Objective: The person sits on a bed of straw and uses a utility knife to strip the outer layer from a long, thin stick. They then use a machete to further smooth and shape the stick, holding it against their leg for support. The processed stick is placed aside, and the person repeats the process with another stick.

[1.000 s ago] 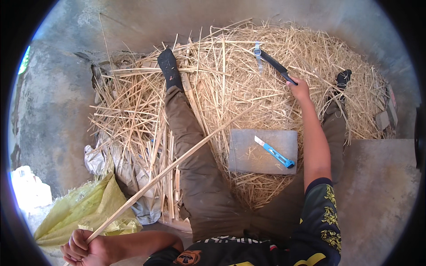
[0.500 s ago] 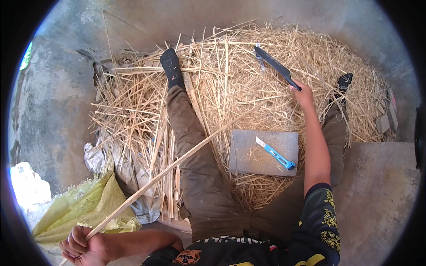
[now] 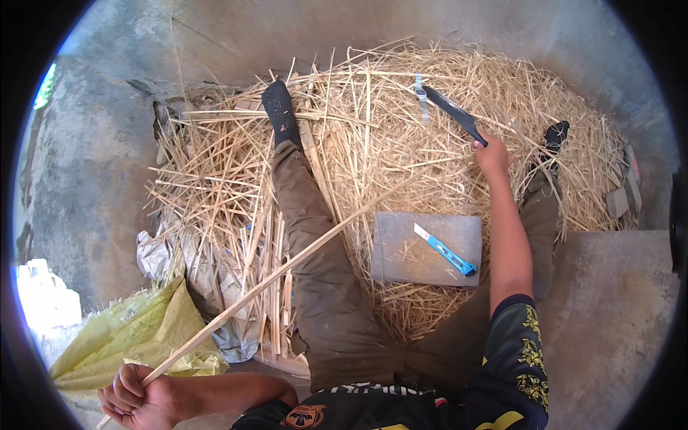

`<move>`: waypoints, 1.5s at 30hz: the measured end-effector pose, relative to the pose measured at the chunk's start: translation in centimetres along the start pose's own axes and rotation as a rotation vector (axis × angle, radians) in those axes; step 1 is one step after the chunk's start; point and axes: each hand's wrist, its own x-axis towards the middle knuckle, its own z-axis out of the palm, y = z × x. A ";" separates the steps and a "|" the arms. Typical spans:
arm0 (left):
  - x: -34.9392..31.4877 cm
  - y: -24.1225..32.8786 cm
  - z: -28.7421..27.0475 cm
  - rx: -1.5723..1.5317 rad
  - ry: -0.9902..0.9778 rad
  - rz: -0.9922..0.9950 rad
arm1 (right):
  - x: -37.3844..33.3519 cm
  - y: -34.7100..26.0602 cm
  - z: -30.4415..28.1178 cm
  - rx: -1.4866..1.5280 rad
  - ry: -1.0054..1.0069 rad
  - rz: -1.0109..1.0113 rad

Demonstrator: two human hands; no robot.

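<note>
My left hand (image 3: 135, 398) is closed round the lower end of a long, thin bamboo strip (image 3: 287, 264). The strip slants up to the right across my left leg, its far end over the pile of shavings. Out over that pile (image 3: 401, 143), my right hand (image 3: 493, 153) grips the handle of a large dark-bladed knife (image 3: 450, 110), the blade pointing up and left. A blue utility knife (image 3: 448, 252) with its blade out lies on a grey rectangular board (image 3: 390, 261) between my legs. Some small shavings are scattered on the board.
My legs are spread over the heap. Split bamboo strips (image 3: 215, 175) are piled at the left, beside silvery sheeting (image 3: 154, 258) and a yellow-green woven sack (image 3: 143, 322). A grey wall (image 3: 215, 43) rises behind the heap. Concrete floor (image 3: 609, 301) extends at the right.
The large knife has moved slightly right and down with my right hand, and the fingers have shifted a little. My left hand and the bamboo strip have barely moved.
</note>
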 end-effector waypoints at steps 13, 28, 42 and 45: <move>0.0 -0.2 0.1 -0.014 -0.038 -0.033 | 3.5 2.9 3.8 0.241 -0.194 0.037; 0.1 -0.3 -0.5 0.004 -0.022 -0.029 | 2.5 4.1 3.7 0.255 -0.186 -0.030; -0.3 -0.7 -0.2 -0.008 0.011 0.011 | 3.7 0.9 3.2 0.443 -0.196 0.023; -0.4 -0.6 -0.2 -0.008 0.012 0.017 | 3.9 0.4 2.7 0.456 -0.222 0.046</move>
